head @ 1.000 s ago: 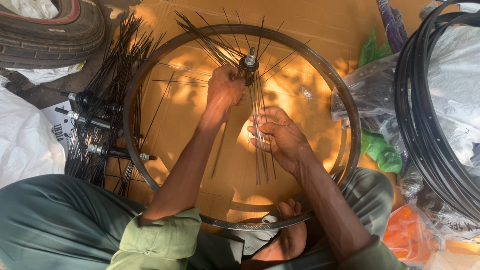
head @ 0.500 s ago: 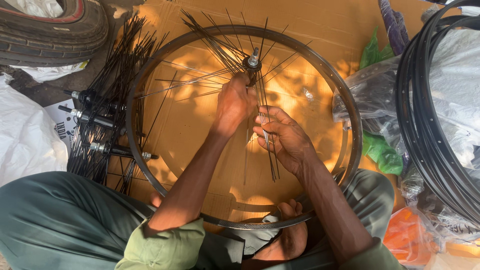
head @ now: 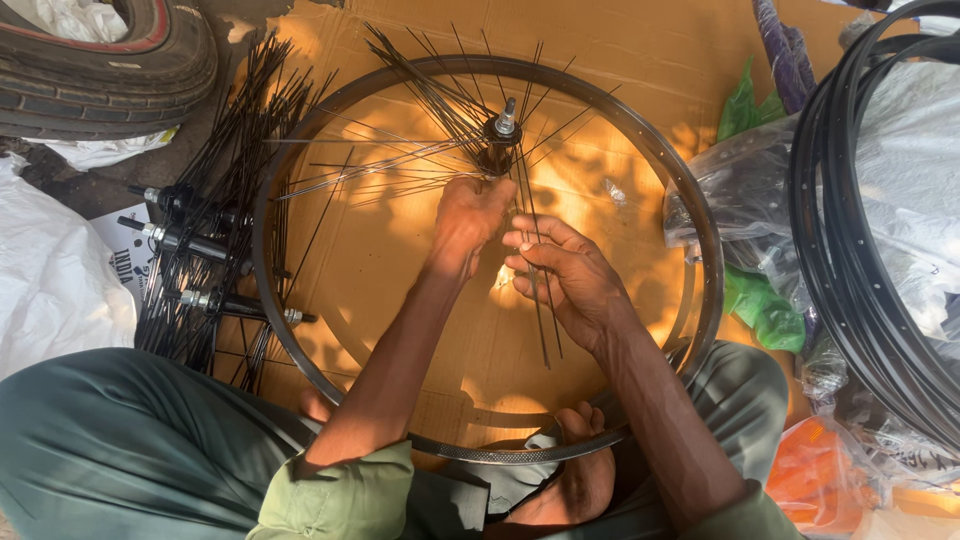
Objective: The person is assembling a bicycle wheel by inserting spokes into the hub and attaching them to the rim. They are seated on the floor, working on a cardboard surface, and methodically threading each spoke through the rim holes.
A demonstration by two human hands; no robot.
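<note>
**Hands on the spokes at the hub**

The hub (head: pixel 503 135) stands inside the wheel rim (head: pixel 300 150), which lies on brown cardboard (head: pixel 620 40) on the floor, between the person's knees. The left hand (head: pixel 470 215) is closed on loose black spokes (head: pixel 440 105) just below the hub. The right hand (head: pixel 560 275) pinches a few hanging spokes, fingers partly curled. More spoked hubs (head: pixel 200 250) lie near the cardboard's left edge, a tyre (head: pixel 100 60) at its far left corner, black rims (head: pixel 850 250) to the right
</note>
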